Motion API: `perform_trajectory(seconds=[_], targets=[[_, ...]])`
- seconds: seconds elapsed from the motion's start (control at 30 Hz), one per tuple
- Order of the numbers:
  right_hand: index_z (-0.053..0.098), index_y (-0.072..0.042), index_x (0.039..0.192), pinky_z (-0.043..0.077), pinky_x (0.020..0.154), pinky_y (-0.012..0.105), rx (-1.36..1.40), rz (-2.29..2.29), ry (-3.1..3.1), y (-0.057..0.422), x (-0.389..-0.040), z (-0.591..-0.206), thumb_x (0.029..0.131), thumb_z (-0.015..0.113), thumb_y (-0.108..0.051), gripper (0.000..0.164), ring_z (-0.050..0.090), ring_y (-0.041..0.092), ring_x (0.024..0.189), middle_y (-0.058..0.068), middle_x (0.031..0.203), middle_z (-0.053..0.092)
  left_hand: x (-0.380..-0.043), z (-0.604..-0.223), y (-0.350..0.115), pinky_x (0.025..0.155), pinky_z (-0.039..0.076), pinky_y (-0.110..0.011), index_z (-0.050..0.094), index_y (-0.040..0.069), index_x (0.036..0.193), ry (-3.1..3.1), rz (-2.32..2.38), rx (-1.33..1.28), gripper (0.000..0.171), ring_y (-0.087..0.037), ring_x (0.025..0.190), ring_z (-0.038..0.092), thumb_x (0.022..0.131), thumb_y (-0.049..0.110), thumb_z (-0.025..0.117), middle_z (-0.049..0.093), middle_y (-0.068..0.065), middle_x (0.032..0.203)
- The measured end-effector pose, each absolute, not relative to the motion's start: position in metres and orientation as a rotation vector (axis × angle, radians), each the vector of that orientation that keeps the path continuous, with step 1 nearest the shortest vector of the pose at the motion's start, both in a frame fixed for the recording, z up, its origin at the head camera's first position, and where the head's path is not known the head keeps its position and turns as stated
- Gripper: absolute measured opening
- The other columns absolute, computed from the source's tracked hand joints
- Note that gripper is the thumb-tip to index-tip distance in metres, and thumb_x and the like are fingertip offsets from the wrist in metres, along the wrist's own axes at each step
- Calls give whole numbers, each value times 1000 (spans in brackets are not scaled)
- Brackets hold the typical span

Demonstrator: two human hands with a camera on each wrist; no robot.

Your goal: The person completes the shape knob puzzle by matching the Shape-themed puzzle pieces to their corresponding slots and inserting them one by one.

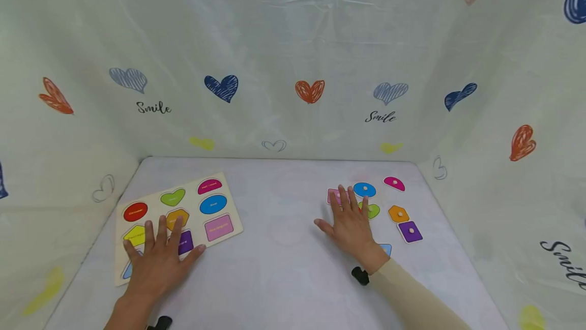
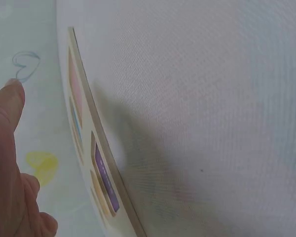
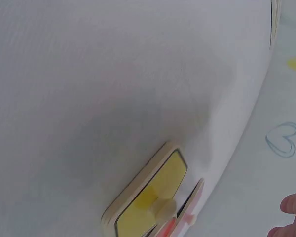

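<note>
My left hand [image 1: 157, 264], fingers spread, is over the lower part of a wooden shape puzzle board [image 1: 153, 202]. Its wrist view shows the board's edge beside the fingers. Printed recesses show a red circle [image 1: 135, 211], green heart [image 1: 172, 197] and pink rectangle [image 1: 218, 227]; my fingers partly cover others. On the right, my right hand [image 1: 351, 228] is spread above loose knobbed pieces and holds none. Around it lie a blue oval piece [image 1: 364, 189], a green heart piece [image 1: 374, 211] and a pink piece [image 1: 331, 197]. A yellow piece [image 3: 155, 190] appears in the right wrist view, hidden under my hand from the head.
Farther right lie a magenta half-round piece [image 1: 394, 183], an orange piece [image 1: 399, 213] and a purple square piece [image 1: 410, 231]. A light blue piece [image 1: 386, 248] pokes out by my right wrist. White table [image 1: 274, 269] separates board and pieces; heart-printed cloth [image 1: 284, 40] surrounds the back and sides.
</note>
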State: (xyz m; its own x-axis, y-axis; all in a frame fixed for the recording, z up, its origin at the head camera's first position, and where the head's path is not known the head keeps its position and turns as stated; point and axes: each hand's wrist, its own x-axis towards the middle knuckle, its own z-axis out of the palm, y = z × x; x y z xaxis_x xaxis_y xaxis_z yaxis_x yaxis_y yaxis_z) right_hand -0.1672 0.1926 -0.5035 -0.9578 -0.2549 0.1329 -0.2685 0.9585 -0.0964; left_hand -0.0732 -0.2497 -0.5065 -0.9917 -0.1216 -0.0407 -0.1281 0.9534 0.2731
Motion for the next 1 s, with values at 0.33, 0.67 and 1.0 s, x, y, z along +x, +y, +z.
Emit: perform_trajectory(seconds=[0.33,0.67,1.0], targets=[[31,-8,166,21,129,64,678,131,-3016,135,-170,-503,102,57,-62,88,19,38,163,16,175,23,-63,-512,-286,115,-18,-80,4,-15,161,3007,449,-479,109,-61,153,-14,101,55,62,-1,-46,162],[26,-13,168,21,131,57,972,-49,-3072,31,-180,-511,106,45,-67,85,17,27,165,6,177,22,-62,-522,-324,119,6,-78,-3,-26,153,2851,418,-596,131,-68,149,0,93,67,67,-4,-54,156],[19,-18,171,20,133,50,1138,-132,-3130,-7,-176,-516,105,42,-69,86,15,21,165,-2,178,20,-66,-522,-316,122,2,-75,-5,-27,152,2814,412,-564,137,-65,151,-4,88,67,71,-5,-53,157]])
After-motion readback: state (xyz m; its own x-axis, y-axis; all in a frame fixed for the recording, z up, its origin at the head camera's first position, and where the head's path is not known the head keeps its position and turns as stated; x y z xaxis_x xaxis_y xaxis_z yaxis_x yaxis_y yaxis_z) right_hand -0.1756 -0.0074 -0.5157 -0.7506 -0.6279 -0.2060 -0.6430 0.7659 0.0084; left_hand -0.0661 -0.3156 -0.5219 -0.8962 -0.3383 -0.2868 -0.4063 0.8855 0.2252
